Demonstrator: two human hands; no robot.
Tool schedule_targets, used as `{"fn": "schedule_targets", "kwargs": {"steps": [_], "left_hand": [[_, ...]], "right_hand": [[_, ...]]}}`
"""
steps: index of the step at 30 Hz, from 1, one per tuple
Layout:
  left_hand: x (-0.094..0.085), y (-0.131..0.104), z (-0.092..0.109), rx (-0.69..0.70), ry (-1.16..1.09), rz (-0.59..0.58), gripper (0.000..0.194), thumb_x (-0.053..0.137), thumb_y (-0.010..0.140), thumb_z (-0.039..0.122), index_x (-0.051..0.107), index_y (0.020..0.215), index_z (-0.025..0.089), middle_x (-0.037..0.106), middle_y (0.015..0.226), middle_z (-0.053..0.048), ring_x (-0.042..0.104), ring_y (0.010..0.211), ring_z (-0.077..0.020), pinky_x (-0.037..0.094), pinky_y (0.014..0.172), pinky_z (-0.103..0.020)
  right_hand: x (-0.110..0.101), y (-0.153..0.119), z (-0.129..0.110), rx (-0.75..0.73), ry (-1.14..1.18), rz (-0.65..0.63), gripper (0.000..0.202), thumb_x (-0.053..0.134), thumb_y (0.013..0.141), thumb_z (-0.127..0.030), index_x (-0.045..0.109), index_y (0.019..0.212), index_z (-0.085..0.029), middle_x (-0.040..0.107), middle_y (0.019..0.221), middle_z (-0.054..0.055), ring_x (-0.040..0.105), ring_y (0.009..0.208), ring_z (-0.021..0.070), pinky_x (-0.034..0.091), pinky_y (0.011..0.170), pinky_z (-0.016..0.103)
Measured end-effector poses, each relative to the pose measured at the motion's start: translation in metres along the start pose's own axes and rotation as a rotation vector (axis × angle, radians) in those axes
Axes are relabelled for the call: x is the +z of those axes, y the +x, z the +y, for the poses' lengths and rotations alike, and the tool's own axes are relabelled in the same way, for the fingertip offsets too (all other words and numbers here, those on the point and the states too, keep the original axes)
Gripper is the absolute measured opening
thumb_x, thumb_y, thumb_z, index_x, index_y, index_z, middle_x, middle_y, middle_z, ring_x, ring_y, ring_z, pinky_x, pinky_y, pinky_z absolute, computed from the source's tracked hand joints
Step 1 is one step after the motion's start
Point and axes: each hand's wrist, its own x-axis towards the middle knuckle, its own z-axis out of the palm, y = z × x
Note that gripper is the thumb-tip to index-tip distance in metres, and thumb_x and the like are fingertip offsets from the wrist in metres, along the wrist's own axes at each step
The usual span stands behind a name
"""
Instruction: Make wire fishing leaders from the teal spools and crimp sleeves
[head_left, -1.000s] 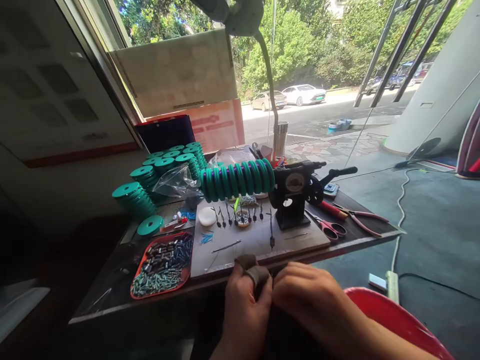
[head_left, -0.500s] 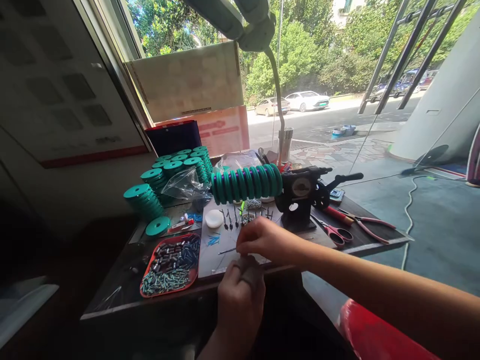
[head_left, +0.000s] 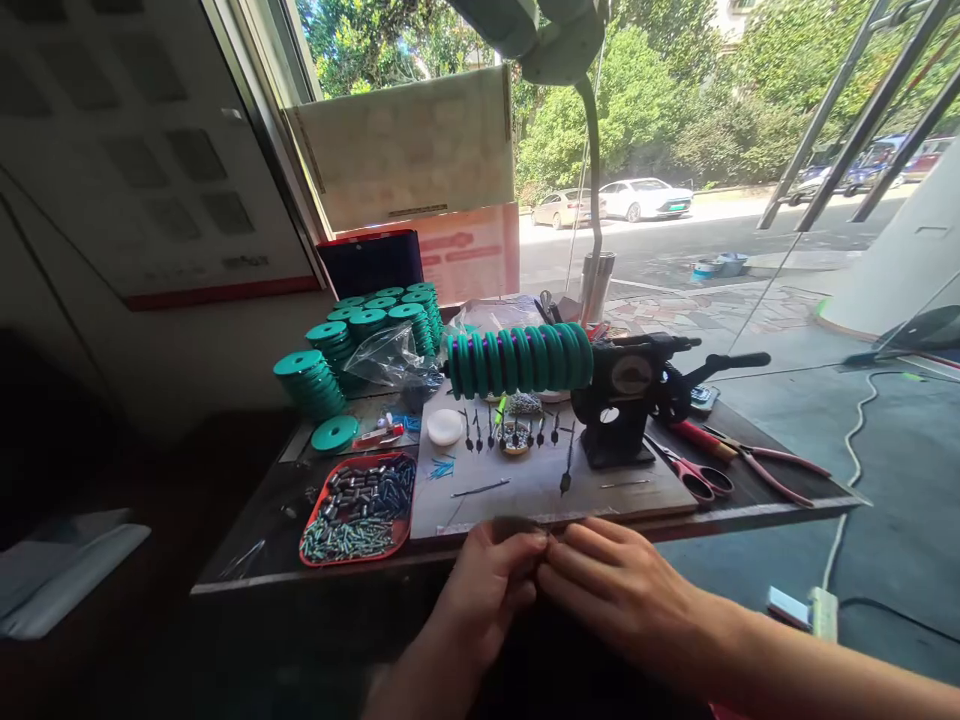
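Just in front of the table's near edge, my left hand (head_left: 491, 585) and my right hand (head_left: 622, 580) meet with fingertips pinched together. Whatever lies between the fingers is too small to make out. Beyond them is a pale board (head_left: 540, 495) bearing a thin twisted strand (head_left: 480, 488), short blue pieces (head_left: 441, 467), a row of small dark pieces with stems (head_left: 491, 428) and a longer dark one (head_left: 566, 470). Over the board, a black hand-cranked winder (head_left: 619, 390) carries a row of green ring spools (head_left: 517, 360).
To the left stands a red-rimmed tray (head_left: 411, 510) of small metal parts, with stacked green spools (head_left: 307, 385) behind it. Red-handled scissors (head_left: 701, 480) and pliers (head_left: 780, 465) lie right of the winder. A white round dish (head_left: 445, 427) sits on the board.
My right hand has drawn back from over the board to beside my left hand at the table's near edge. The camera view has shifted, so the table appears further right.
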Motion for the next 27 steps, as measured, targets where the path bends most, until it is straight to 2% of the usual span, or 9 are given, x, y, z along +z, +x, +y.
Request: {"fn": "schedule_targets", "kwargs": {"steps": [4, 8, 10, 13, 15, 17, 20, 23, 27], "left_hand": [[0.002, -0.004, -0.001, 0.388, 0.331, 0.175, 0.010, 0.064, 0.066, 0.019, 0.059, 0.061, 0.013, 0.054, 0.073, -0.004, 0.047, 0.069, -0.0112, 0.036, 0.066, -0.022], [-0.003, -0.003, -0.013, 0.833, 0.715, 0.493, 0.018, 0.051, 0.078, 0.015, 0.061, 0.094, 0.015, 0.060, 0.091, -0.009, 0.056, 0.084, -0.0173, 0.042, 0.079, -0.028], [-0.007, -0.002, -0.015, 0.917, 0.792, 0.496, 0.022, 0.051, 0.079, 0.015, 0.062, 0.097, 0.017, 0.062, 0.093, -0.010, 0.057, 0.090, -0.0197, 0.041, 0.083, -0.031], [-0.012, -0.005, -0.009, 1.022, 0.993, 0.352, 0.016, 0.054, 0.075, 0.014, 0.068, 0.080, 0.019, 0.064, 0.090, -0.010, 0.056, 0.085, -0.0202, 0.040, 0.078, -0.030], [-0.012, -0.006, 0.000, 0.822, 0.842, 0.269, 0.010, 0.057, 0.073, 0.017, 0.066, 0.067, 0.017, 0.062, 0.080, -0.008, 0.052, 0.078, -0.0169, 0.038, 0.072, -0.026], [-0.010, -0.006, 0.008, 0.403, 0.435, 0.175, 0.011, 0.062, 0.068, 0.022, 0.059, 0.061, 0.014, 0.054, 0.069, -0.004, 0.045, 0.067, -0.0112, 0.034, 0.059, -0.021], [-0.008, 0.000, 0.013, 0.040, 0.143, 0.054, 0.020, 0.063, 0.061, 0.028, 0.052, 0.069, 0.014, 0.045, 0.063, 0.001, 0.032, 0.051, -0.0057, 0.017, 0.043, -0.017], [-0.009, 0.004, 0.012, -0.063, 0.083, 0.000, 0.026, 0.062, 0.055, 0.031, 0.044, 0.064, 0.015, 0.034, 0.057, 0.004, 0.027, 0.047, -0.0043, 0.014, 0.041, -0.017], [-0.008, 0.002, 0.010, 0.011, 0.156, 0.040, 0.025, 0.062, 0.058, 0.034, 0.048, 0.064, 0.014, 0.037, 0.057, 0.003, 0.034, 0.049, -0.0061, 0.023, 0.044, -0.019]], "right_hand": [[-0.016, 0.023, 0.000, 0.310, 0.530, -0.129, 0.022, 0.039, 0.085, -0.017, 0.054, 0.069, -0.012, 0.052, 0.070, 0.000, 0.039, 0.065, 0.0030, 0.030, 0.062, 0.016], [-0.020, 0.068, 0.026, 0.860, 0.931, -0.340, 0.015, 0.053, 0.077, -0.022, 0.059, 0.078, -0.008, 0.054, 0.068, 0.000, 0.042, 0.061, 0.0000, 0.033, 0.058, 0.011], [-0.013, 0.088, 0.040, 0.925, 0.961, -0.383, 0.017, 0.052, 0.076, -0.019, 0.058, 0.081, -0.005, 0.056, 0.070, 0.001, 0.039, 0.055, -0.0006, 0.032, 0.053, 0.011], [-0.004, 0.096, 0.047, 0.926, 0.954, -0.428, 0.019, 0.053, 0.075, -0.021, 0.060, 0.081, -0.004, 0.057, 0.069, 0.003, 0.038, 0.051, 0.0000, 0.030, 0.049, 0.013], [-0.005, 0.086, 0.043, 0.924, 0.907, -0.391, 0.019, 0.054, 0.074, -0.021, 0.060, 0.085, -0.007, 0.058, 0.074, 0.002, 0.042, 0.056, 0.0005, 0.032, 0.054, 0.013], [-0.012, 0.065, 0.035, 0.821, 0.722, -0.247, 0.018, 0.054, 0.076, -0.020, 0.060, 0.091, -0.012, 0.057, 0.076, 0.000, 0.043, 0.062, 0.0005, 0.031, 0.060, 0.014], [-0.017, 0.030, 0.022, 0.163, 0.088, 0.027, 0.017, 0.043, 0.083, -0.018, 0.058, 0.077, -0.014, 0.051, 0.067, -0.001, 0.036, 0.061, 0.0032, 0.023, 0.061, 0.020], [-0.010, 0.006, 0.011, -0.095, -0.228, 0.037, 0.020, 0.038, 0.083, -0.012, 0.058, 0.084, -0.012, 0.052, 0.074, 0.002, 0.037, 0.069, 0.0077, 0.021, 0.065, 0.024], [-0.001, 0.000, -0.002, -0.083, -0.120, -0.024, 0.018, 0.037, 0.082, -0.011, 0.055, 0.079, -0.012, 0.052, 0.075, 0.002, 0.036, 0.071, 0.0096, 0.023, 0.065, 0.025]]}}
